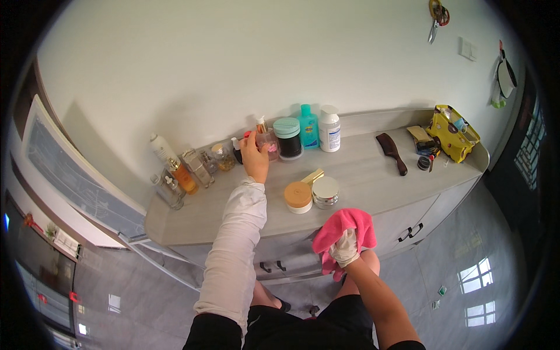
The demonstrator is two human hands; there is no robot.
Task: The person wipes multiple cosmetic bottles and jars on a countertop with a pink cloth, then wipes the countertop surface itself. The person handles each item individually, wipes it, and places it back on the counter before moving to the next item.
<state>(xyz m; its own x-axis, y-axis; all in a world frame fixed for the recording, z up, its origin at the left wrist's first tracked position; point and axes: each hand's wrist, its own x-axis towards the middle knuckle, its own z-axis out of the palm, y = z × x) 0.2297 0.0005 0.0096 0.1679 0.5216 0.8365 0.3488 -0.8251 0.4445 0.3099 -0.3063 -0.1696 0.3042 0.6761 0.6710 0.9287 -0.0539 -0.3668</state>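
Note:
My left hand [254, 159], bare below a white sleeve, reaches among bottles at the cabinet's back edge. Its fingers are at a small red-topped container [247, 134], mostly hidden by them, beside a clear pink container [270, 146]; whether they grip either I cannot tell. My right hand [345, 247], in a whitish glove, holds a pink cloth [350, 223] at the cabinet's front edge. Between the hands stand a jar with an orange lid [298, 195] and a silver jar with a white lid [325, 190], with a gold box-like item [313, 176] behind them.
Left of my left hand stand glass bottles, an orange pump bottle [184, 178] and a white spray can [162, 148]. Right of it are a teal-lidded jar [288, 140], a turquoise bottle [309, 127] and a white bottle [330, 131]. Farther right lie a brown comb [390, 153] and yellow pouch [453, 133].

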